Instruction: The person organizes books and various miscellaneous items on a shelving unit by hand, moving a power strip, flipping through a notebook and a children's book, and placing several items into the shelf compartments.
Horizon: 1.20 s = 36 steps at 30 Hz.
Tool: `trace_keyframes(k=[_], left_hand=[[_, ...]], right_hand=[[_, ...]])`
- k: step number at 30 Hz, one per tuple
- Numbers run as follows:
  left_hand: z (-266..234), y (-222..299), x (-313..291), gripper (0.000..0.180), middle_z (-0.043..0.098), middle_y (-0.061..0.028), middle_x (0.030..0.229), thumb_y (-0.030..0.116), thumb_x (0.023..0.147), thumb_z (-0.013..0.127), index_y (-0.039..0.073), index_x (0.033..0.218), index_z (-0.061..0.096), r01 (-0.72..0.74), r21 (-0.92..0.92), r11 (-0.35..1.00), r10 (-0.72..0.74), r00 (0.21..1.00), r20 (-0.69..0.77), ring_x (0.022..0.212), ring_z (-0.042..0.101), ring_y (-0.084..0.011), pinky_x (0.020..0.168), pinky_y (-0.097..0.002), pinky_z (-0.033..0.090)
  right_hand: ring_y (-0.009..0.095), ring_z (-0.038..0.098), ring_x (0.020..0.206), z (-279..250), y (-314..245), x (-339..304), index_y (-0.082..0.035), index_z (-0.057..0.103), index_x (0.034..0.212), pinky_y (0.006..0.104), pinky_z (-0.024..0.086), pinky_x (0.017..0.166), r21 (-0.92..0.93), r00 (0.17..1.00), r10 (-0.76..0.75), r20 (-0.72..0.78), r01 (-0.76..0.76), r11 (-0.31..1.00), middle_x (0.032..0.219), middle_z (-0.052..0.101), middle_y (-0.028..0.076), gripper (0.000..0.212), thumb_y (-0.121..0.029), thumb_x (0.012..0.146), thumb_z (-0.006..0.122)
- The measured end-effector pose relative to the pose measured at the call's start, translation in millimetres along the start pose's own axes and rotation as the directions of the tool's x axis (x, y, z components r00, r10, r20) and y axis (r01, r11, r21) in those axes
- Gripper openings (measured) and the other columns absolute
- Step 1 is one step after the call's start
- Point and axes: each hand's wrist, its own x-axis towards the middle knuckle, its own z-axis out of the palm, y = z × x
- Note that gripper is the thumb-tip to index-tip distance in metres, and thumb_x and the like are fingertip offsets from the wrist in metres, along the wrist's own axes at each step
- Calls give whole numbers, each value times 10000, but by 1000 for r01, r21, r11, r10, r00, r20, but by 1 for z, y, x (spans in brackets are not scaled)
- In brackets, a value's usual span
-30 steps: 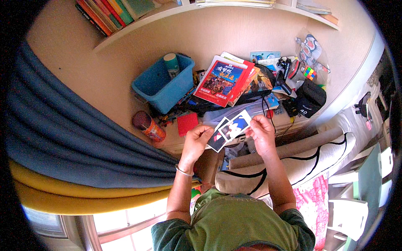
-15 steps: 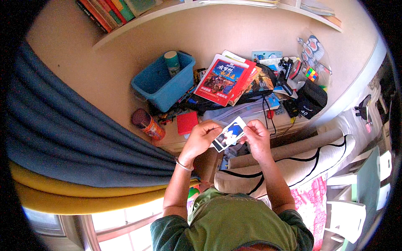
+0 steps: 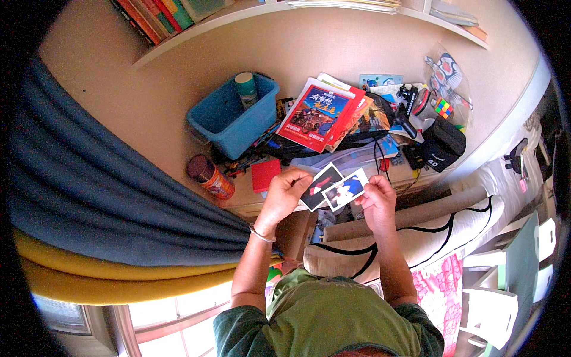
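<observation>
Two white-bordered photo prints are held up in front of the desk's front edge. My left hand (image 3: 288, 190) pinches a dark photo print (image 3: 319, 185) by its left edge, thumb on top. My right hand (image 3: 378, 196) grips a photo print with a blue and white picture (image 3: 348, 189) at its right side. The right-hand print overlaps the lower right part of the dark one. Whether more prints lie stacked beneath either one, I cannot tell. Just behind my left hand, a red square item (image 3: 265, 175) lies on the desk.
A blue plastic bin (image 3: 241, 134) holds a green-capped canister. Right of it lie a red magazine (image 3: 318, 116), a puzzle cube (image 3: 443, 108) and a black pouch (image 3: 445, 143). An orange-and-brown jar (image 3: 211, 177) stands left. A rolled white mat (image 3: 410, 232) lies along the front; dark curtains hang left.
My right hand has drawn the blue and white print rightward and slightly down, turning it. The dark print beneath, held by my left hand, is now largely uncovered.
</observation>
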Motion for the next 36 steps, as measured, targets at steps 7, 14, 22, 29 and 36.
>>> trace_keyframes(k=[7, 14, 22, 29, 36], left_hand=[[-1, 4, 0, 131, 578, -18, 754, 84, 860, 563, -23, 808, 619, -15, 22, 1000, 15, 1000, -12, 727, 529, -82, 658, -230, 421], [-2, 9, -2, 129, 576, -21, 763, 80, 859, 562, -25, 809, 616, -15, 53, 998, 15, 1000, 0, 731, 530, -91, 660, -232, 420], [-1, 10, -2, 105, 575, -41, 767, 70, 844, 574, -23, 821, 619, -47, 85, 995, 43, 998, 46, 740, 537, -118, 676, -248, 425], [3, 9, -1, 99, 561, -55, 746, 76, 831, 587, -15, 818, 623, -67, 78, 995, 61, 995, 81, 707, 539, -138, 650, -264, 424], [7, 6, 2, 103, 556, -70, 712, 91, 827, 590, -3, 816, 629, -81, 55, 995, 76, 993, 95, 666, 536, -153, 608, -276, 420]], right_hand=[[130, 565, 596, -1, 1, -6, -17, 498, 833, 264, 498, 523, -34, 996, 74, 42, -72, 997, 747, 557, 59, 32, -5, 829, 527], [121, 557, 598, 5, 1, -9, -19, 495, 836, 260, 488, 524, -94, 993, 76, 94, -67, 993, 742, 566, 60, 31, -22, 840, 526], [108, 549, 572, 7, 1, -10, -22, 508, 845, 238, 466, 503, -124, 994, 89, 64, -80, 989, 726, 571, 50, 46, -43, 836, 549], [93, 539, 551, 8, 4, -10, -19, 518, 841, 226, 455, 489, -181, 996, 46, 72, -33, 983, 697, 567, 38, 53, -48, 834, 562], [88, 535, 549, 9, 5, -11, -22, 519, 835, 227, 454, 487, -187, 998, 33, 60, -22, 982, 698, 569, 35, 43, -44, 840, 556]])
